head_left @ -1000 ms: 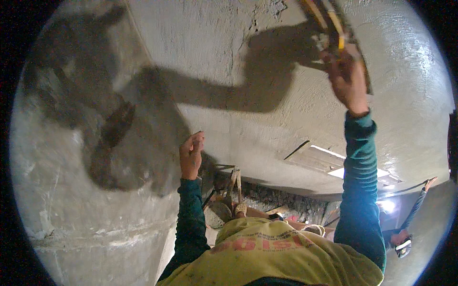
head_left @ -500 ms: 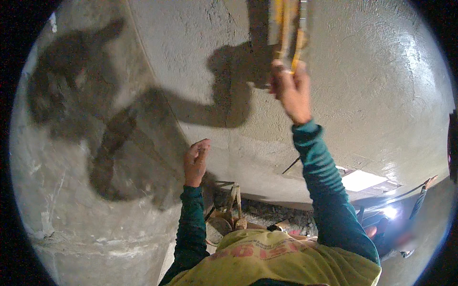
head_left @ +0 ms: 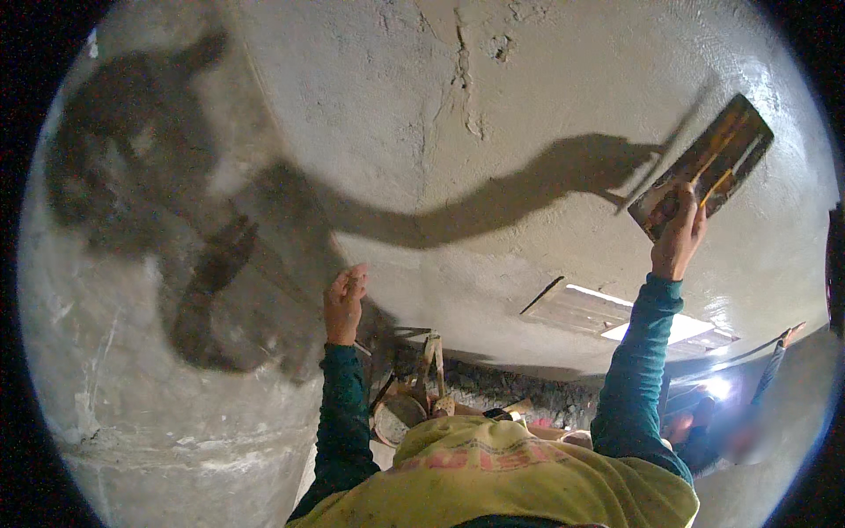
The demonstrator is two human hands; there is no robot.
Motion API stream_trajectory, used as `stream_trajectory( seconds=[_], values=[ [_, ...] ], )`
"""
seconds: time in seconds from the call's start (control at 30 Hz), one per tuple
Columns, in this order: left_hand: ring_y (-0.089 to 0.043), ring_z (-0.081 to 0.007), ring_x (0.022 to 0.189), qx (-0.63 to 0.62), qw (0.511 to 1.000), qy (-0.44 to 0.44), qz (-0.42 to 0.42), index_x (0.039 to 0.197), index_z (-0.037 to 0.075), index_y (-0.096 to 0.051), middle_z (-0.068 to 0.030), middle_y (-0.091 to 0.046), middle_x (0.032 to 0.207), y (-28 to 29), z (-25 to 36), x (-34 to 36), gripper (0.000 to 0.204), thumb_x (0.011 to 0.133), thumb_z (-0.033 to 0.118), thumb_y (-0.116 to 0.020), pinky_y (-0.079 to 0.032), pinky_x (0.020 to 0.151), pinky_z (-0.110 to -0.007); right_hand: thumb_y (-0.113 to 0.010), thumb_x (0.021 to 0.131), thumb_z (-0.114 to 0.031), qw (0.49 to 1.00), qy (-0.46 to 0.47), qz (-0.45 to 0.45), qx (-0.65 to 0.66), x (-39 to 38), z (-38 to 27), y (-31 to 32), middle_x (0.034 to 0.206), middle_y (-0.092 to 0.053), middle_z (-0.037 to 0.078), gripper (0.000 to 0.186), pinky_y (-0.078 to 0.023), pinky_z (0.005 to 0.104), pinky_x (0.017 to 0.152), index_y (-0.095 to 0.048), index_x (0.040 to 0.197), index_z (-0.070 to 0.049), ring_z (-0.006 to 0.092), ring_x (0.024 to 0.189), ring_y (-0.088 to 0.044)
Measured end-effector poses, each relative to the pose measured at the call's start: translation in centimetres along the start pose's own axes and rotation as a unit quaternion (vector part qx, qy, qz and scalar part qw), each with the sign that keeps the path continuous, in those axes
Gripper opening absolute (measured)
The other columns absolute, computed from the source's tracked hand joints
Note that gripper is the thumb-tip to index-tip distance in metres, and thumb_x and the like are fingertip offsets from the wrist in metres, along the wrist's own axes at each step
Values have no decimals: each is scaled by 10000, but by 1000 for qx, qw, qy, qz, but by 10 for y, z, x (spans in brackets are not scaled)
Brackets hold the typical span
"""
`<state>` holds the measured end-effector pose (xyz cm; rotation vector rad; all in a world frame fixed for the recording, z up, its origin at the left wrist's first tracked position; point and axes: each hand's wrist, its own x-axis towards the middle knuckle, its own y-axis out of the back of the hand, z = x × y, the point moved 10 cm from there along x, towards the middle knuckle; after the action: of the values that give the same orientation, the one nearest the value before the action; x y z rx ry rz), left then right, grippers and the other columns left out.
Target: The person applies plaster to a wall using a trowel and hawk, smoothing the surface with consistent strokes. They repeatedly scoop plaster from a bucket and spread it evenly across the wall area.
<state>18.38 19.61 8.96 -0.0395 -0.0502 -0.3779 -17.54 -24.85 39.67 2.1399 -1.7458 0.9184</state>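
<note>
My right hand is closed round the handle of a plastering trowel, a dark rectangular plate with yellow parts on its back. The trowel is tilted at the right side of a wet grey plaster surface; whether its whole edge touches the plaster I cannot tell. My left hand is raised, empty, its fingers loosely bent and a little apart. It is close to the seam between the plaster and a rougher grey concrete surface.
Cracks and a small pit mark the upper plaster. A rectangular opening with bright light lies below the trowel. Near my body are a round pan, wooden pieces and rubble. Another person's raised arm shows at the lower right, beside a bright lamp.
My right hand has swept the trowel from the upper middle down to the right, and the plate now slants. My left hand has shifted slightly left and down.
</note>
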Motion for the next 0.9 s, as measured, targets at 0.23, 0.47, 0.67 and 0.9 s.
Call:
stream_trajectory(
  seconds=[0.23, 0.47, 0.67, 0.9],
  values=[
    [-647, -171, 1058, 11, 994, -88, -70, 1202, 25, -676, -83, -700, 1132, -59, 51, 11, 396, 993, 356, -613, -509, 928, -320, -637, 935, -248, 797, 183, -435, -377, -108, 29, -177, 951, -642, 192, 322, -505, 442, 750, -598, 1128, 7, 363, 852, -635],
    [-637, -142, 954, 23, 994, -18, -106, 1184, 1, -674, -63, -692, 1070, -78, 7, 0, 412, 994, 362, -614, -519, 830, -295, -606, 950, -317, 830, 255, -367, -333, -29, -37, -238, 672, -583, 146, 357, -474, 408, 570, -630, 911, 37, 278, 577, -564],
    [-612, -124, 860, 83, 990, -8, -112, 1104, 5, -699, -40, -665, 948, -46, -76, 15, 342, 993, 311, -595, -505, 740, -268, -588, 991, -355, 961, 89, -221, -137, 88, -104, -120, 686, -575, 13, 370, -431, 276, 515, -661, 877, -12, 95, 584, -516],
    [-613, -256, 1057, 143, 922, 135, -334, 1285, 46, -605, -136, -630, 1172, -156, -165, -40, 463, 991, 404, -588, -500, 920, -390, -581, 992, -354, 993, -59, 93, 46, 115, -36, 138, 684, -511, -14, 278, -440, 285, 487, -613, 979, -79, 103, 582, -525]
  ],
)
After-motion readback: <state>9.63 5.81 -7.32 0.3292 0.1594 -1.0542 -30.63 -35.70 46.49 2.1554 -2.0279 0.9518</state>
